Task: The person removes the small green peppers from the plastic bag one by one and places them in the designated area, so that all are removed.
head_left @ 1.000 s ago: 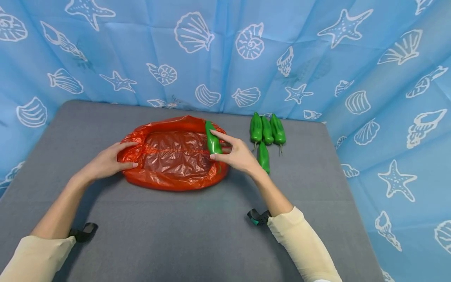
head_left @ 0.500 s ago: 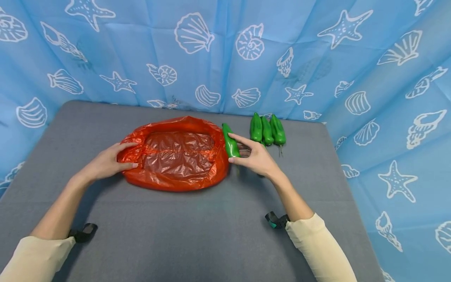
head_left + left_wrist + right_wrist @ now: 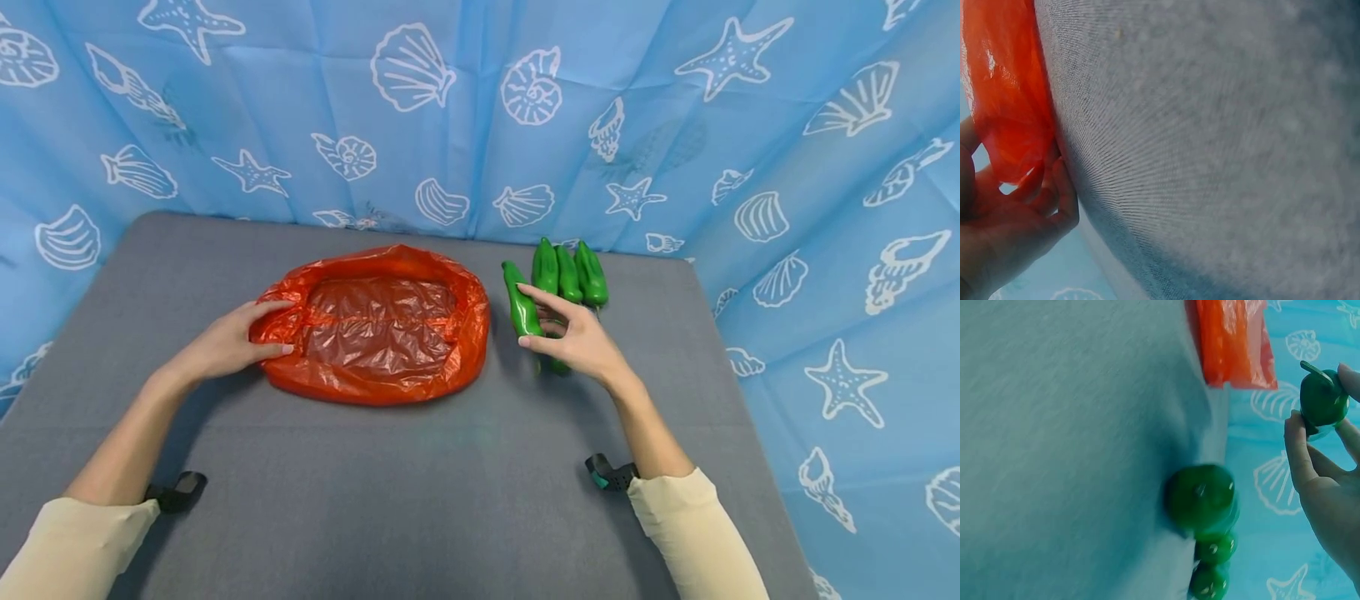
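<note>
A red plastic bag (image 3: 382,390) lies spread with its mouth facing up, left of centre on the table. At its left end my left hand (image 3: 223,343) holds the rim, thumb and fingers on either side of the plastic (image 3: 1010,81). My right hand (image 3: 588,342) grips a green pepper (image 3: 522,310) between thumb and fingers, just right of the bag and apart from it. In the right wrist view this pepper (image 3: 1322,400) is held above the table, stem toward the camera. Beneath the right hand another green pepper (image 3: 558,367) is mostly hidden.
Three green peppers (image 3: 567,275) lie side by side near the table's back edge, close behind the right hand. The grey cloth-covered table (image 3: 390,500) extends toward the front. A blue curtain (image 3: 480,108) with white shell prints hangs behind and to the right.
My right hand has moved right with the green pepper, from over the bag's right edge to beside the loose peppers. The left hand and the bag have stayed in place.
</note>
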Tool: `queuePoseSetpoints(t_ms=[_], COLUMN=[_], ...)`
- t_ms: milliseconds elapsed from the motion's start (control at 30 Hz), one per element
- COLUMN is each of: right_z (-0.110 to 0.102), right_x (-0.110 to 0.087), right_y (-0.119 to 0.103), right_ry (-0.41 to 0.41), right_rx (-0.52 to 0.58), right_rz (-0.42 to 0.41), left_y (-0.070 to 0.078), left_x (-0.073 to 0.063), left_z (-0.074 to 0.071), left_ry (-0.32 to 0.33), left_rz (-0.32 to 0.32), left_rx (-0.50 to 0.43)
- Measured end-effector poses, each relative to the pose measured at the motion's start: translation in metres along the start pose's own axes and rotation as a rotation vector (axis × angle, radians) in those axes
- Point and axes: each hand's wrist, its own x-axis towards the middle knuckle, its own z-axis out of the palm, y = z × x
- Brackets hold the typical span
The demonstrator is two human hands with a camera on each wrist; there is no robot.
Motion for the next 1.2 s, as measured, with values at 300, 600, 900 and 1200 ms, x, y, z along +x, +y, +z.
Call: queuePoseSetpoints(t_ms=[300,600,900,1200], right_z=[-0.016,-0.031,-0.040,-0.045], right_x=[-0.020,-0.037,-0.050,-0.059], right_y=[0.019,0.034,0.043,0.054], right_ry=[0.049,0.119,0.131,0.148], right_rx=[0.007,-0.049,-0.096,-0.130], right_rz=[0.074,0.107,0.183,0.213], left_y=[-0.001,0.002,0.000,-0.001], left_x=[-0.001,-0.001,-0.002,-0.002], left_z=[-0.001,-0.001,-0.001,0.001], left_ry=[0.013,0.006,0.009,0.018], left_rz=[0.011,0.002,-0.008,0.001], left_rx=[0.010,-0.002,0.000,-0.003])
